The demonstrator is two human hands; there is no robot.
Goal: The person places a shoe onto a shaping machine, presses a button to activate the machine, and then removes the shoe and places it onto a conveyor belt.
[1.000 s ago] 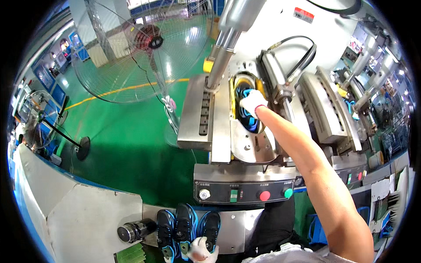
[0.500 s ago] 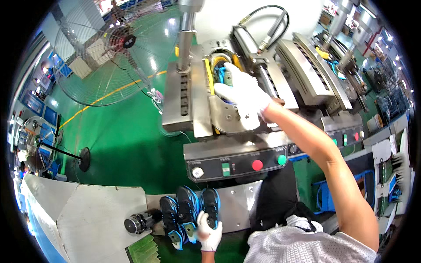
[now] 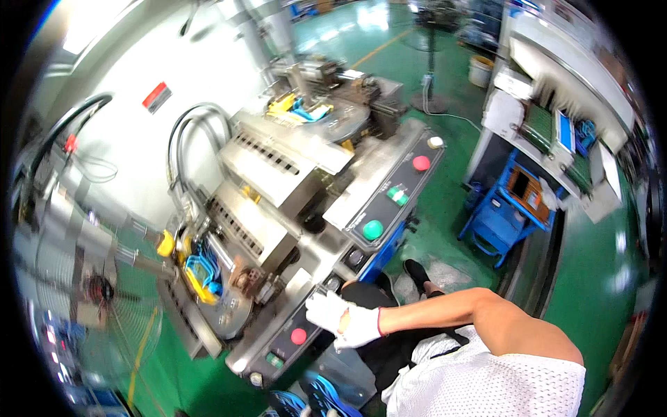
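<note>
My right hand (image 3: 347, 321), in a white glove, rests over the front control panel (image 3: 321, 295) of the left press station, beside a red button (image 3: 299, 336). Its fingers are stretched out with nothing visible in them, and it covers part of the panel. A black and blue shoe (image 3: 203, 272) sits in the left station's yellow-edged clamp. At the bottom edge are black and blue sneakers (image 3: 325, 395), partly cut off. Slivers of white glove, my left hand (image 3: 332, 413), show among them; its fingers are mostly out of view.
A second press station (image 3: 285, 163) with its own button panel (image 3: 396, 191) stands to the right, with a blue and yellow piece (image 3: 302, 110) in its clamp. A blue cart (image 3: 507, 208) and a brush-topped workbench (image 3: 549, 132) are farther right. A wire fan (image 3: 97, 292) stands at the left.
My view has swung right. My right hand has left the shoe in the clamp and come down to the control panel. My left hand, earlier at the sneakers, is now nearly out of view.
</note>
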